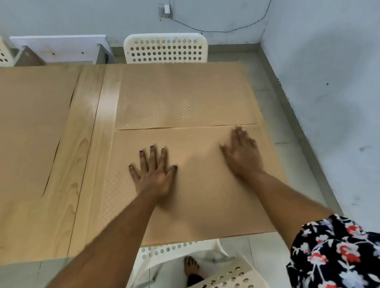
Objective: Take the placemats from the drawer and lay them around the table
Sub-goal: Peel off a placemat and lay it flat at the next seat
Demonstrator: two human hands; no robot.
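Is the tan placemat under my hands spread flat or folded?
Spread flat: the tan placemat lies as one sheet, left hand and right hand pressing palm-down.

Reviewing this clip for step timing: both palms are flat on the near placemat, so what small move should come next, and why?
Probably lift both hands off. The left hand and right hand press flat on the near placemat, which already lies square before the near chair, edge to edge with the far placemat.

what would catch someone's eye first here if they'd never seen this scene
Two bare hands, the left hand and right hand, pressed flat on the near placemat at the table's right end. Beyond it lies the far placemat, in front of a white perforated chair by the wall.
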